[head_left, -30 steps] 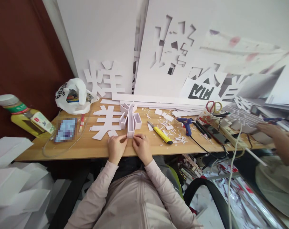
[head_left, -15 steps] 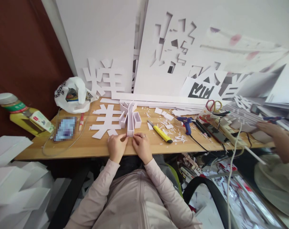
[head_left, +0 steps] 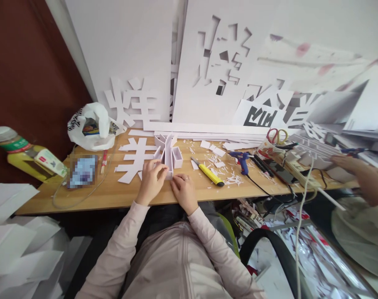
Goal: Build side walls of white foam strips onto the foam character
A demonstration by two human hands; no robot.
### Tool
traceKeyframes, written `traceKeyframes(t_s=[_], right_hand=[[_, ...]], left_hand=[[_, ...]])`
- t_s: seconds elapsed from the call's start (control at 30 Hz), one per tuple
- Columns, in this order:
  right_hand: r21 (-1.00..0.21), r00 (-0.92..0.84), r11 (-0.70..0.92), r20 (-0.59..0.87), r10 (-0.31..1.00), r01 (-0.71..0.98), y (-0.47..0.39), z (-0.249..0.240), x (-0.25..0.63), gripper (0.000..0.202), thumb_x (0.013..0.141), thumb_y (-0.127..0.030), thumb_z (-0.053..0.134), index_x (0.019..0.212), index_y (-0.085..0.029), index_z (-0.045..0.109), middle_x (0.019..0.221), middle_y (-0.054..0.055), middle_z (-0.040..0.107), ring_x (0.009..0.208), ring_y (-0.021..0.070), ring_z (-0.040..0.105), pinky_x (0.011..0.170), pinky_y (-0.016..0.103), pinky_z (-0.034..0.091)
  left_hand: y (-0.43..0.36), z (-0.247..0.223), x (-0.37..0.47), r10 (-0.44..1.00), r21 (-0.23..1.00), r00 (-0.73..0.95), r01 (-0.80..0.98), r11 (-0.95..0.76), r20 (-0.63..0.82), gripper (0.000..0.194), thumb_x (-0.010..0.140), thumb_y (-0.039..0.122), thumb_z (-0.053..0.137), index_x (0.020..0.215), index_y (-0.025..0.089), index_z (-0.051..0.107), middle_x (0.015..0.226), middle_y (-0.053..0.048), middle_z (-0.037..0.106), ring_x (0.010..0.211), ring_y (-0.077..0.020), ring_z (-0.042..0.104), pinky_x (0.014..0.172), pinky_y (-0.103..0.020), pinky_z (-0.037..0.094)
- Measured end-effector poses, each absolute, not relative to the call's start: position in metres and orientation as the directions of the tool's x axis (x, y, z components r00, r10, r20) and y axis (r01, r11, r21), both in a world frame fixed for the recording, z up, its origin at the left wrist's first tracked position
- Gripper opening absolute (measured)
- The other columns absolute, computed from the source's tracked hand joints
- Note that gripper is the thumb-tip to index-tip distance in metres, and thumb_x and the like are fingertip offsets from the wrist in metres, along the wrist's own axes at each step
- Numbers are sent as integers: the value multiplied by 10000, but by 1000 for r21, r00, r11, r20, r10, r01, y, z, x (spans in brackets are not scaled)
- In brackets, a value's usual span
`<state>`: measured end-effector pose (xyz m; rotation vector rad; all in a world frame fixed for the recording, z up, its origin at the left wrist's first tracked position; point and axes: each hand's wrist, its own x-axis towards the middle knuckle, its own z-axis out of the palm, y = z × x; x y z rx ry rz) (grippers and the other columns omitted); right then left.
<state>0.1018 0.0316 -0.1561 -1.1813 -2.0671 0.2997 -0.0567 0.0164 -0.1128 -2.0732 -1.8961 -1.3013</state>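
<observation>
A white foam-board letter with raised side walls point(head_left: 177, 157) rests on the wooden table in front of me. My left hand point(head_left: 151, 180) is at its left front, thumb and index finger pinched together on the edge of a wall. My right hand point(head_left: 185, 192) lies low at the front right end, its curled fingers holding the letter's near end. Left of it lies a flat white cut-out character point(head_left: 136, 158), partly behind my left hand. To the right are a yellow utility knife point(head_left: 211, 174) and a blue glue gun point(head_left: 241, 161).
White foam scraps point(head_left: 234, 178) litter the table point(head_left: 108, 195) around the knife. At left stand an oil bottle point(head_left: 27, 155), a plastic bag point(head_left: 94, 128) and a blurred phone point(head_left: 82, 171). Cut foam sheets point(head_left: 189, 99) lean behind. A co-worker's hand point(head_left: 347, 162) is at far right.
My left hand has moved up and slightly left along the letter's wall, away from its near end. My right hand stays at the near end. The view has shifted slightly.
</observation>
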Motion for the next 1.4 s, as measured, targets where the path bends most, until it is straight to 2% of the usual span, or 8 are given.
traceKeyframes(t_s=[0.27, 0.47, 0.63, 0.73, 1.03, 1.4], right_hand=[[-511, -289, 535, 484, 826, 672, 34, -160, 99, 270, 1017, -248, 503, 1097, -196, 756, 1070, 114, 712, 962, 252, 626, 868, 382, 501], [-504, -284, 536, 493, 822, 677, 34, -159, 99, 264, 1016, -237, 505, 1091, -206, 756, 1047, 110, 712, 934, 251, 621, 851, 376, 493], [-503, -284, 540, 499, 819, 674, 34, -159, 99, 254, 1010, -237, 517, 1086, -214, 758, 1048, 107, 710, 932, 246, 626, 844, 368, 497], [-500, -285, 541, 499, 818, 677, 35, -160, 99, 250, 1008, -235, 522, 1080, -213, 760, 1047, 102, 712, 928, 241, 630, 840, 360, 500], [-485, -292, 534, 489, 822, 692, 35, -158, 97, 257, 1002, -216, 523, 1079, -207, 767, 1063, 114, 713, 919, 250, 624, 833, 377, 502], [-480, -296, 529, 479, 826, 700, 34, -156, 98, 258, 1001, -200, 523, 1079, -188, 769, 1066, 112, 712, 917, 242, 609, 842, 355, 484]], left_hand=[[31, -93, -67, 863, 380, 35, 889, -258, 504, 165, 879, 246, 616, 808, 242, 764, 1190, -104, 677, 1157, -336, 565, 1024, -572, 413], [41, -71, -73, 895, 291, 199, 898, -329, 398, 189, 802, 177, 699, 650, 277, 754, 1109, -50, 736, 1247, -380, 519, 1087, -708, 236], [49, -65, -72, 906, 247, 271, 901, -358, 327, 192, 806, 156, 689, 652, 253, 746, 1094, -27, 742, 1297, -376, 481, 1097, -762, 143], [52, -63, -72, 907, 232, 294, 900, -369, 301, 208, 822, 141, 646, 663, 233, 746, 1092, -22, 737, 1316, -365, 466, 1095, -772, 110], [59, -60, -69, 906, 222, 305, 900, -375, 294, 224, 700, 96, 763, 591, 291, 742, 963, -56, 732, 1253, -388, 498, 1105, -782, 77], [58, -52, -71, 887, 164, 393, 884, -437, 243, 127, 747, 147, 757, 686, 257, 779, 982, -59, 698, 1189, -317, 475, 1142, -697, 57]])
